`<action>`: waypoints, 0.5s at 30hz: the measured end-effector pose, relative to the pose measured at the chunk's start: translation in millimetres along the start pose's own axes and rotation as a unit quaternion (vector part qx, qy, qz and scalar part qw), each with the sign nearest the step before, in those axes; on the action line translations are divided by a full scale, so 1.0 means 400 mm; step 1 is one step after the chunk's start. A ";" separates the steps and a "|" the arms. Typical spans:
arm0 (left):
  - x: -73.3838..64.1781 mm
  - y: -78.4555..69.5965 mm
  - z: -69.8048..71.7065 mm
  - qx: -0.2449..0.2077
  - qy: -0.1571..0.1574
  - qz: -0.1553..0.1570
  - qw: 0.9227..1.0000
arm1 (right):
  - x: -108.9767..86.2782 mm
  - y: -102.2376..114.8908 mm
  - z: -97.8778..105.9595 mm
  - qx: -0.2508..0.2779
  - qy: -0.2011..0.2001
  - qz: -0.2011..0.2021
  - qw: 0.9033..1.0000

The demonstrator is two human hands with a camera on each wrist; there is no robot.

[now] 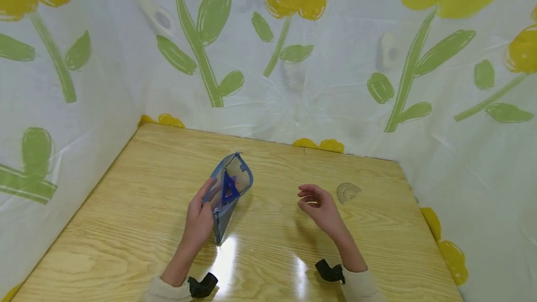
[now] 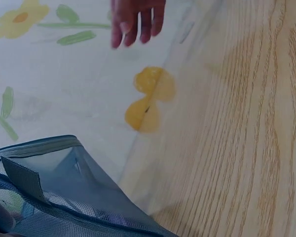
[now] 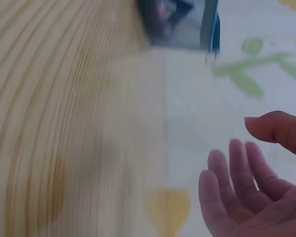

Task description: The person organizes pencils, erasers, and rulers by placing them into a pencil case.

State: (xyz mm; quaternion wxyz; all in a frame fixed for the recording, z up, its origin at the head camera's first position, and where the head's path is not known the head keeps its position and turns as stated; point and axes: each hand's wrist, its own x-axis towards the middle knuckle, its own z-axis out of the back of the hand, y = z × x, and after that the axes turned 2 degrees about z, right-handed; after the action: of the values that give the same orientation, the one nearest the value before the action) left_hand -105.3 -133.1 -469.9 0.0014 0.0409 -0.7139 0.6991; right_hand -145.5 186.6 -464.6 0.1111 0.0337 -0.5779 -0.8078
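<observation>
My left hand (image 1: 200,220) grips a blue mesh zip pouch (image 1: 223,223) by its left side, holding it tilted over the table with its mouth open. Inside the pouch a blue set square (image 1: 230,190) shows, with something pinkish beside it. In the left wrist view the pouch (image 2: 103,192) fills the lower left corner. My right hand (image 1: 320,206) hovers to the right of the pouch with loosely bent fingers and nothing in them. In the right wrist view its thumb and fingers (image 3: 237,182) stand apart. A clear protractor (image 1: 348,193) lies on the table just beyond the right hand.
The wooden table (image 1: 126,209) is bounded at the back and both sides by a white cloth (image 1: 268,115) printed with yellow flowers and green leaves. Black wrist cameras (image 1: 203,285) sit on both forearms. Light glares off the table near its front.
</observation>
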 end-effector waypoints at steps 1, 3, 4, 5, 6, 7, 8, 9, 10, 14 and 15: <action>-0.001 0.001 0.000 0.000 0.000 -0.004 1.000 | -0.009 -0.008 0.021 -0.004 -0.008 0.003 1.000; -0.002 0.001 0.000 0.002 0.002 -0.010 1.000 | -0.026 -0.021 0.063 -0.012 -0.024 0.008 1.000; -0.002 0.001 0.000 0.002 0.003 -0.013 1.000 | -0.034 -0.029 0.082 -0.021 -0.033 0.011 0.999; -0.002 0.000 -0.001 0.001 0.004 -0.014 1.000 | -0.041 -0.036 0.101 -0.029 -0.040 0.013 0.999; -0.002 -0.001 -0.002 0.000 0.004 -0.014 1.000 | -0.048 -0.044 0.119 -0.036 -0.046 0.015 0.998; -0.002 -0.002 -0.004 0.000 0.004 -0.014 1.000 | -0.055 -0.052 0.136 -0.043 -0.051 0.017 0.998; -0.002 -0.002 -0.005 -0.001 0.003 -0.012 1.000 | -0.061 -0.059 0.152 -0.051 -0.058 0.020 0.997; -0.003 -0.003 -0.006 0.000 0.003 -0.009 1.000 | -0.066 -0.068 0.168 -0.060 -0.063 0.023 0.996; -0.003 -0.003 -0.006 0.000 0.002 -0.008 1.000 | -0.072 -0.075 0.182 -0.066 -0.069 0.025 0.995; -0.003 -0.003 -0.008 0.002 0.001 -0.003 1.000 | -0.084 -0.095 0.233 -0.097 -0.083 0.019 0.992; -0.002 -0.003 -0.008 0.002 0.000 -0.003 1.000 | -0.085 -0.097 0.245 -0.107 -0.082 0.013 0.991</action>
State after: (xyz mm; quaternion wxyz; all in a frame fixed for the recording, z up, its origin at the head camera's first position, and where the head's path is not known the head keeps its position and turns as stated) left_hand -104.4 -130.0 -468.5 0.0040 0.0429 -0.7123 0.7005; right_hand -135.8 296.5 -471.2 0.0767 -0.0521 -0.4960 -0.8634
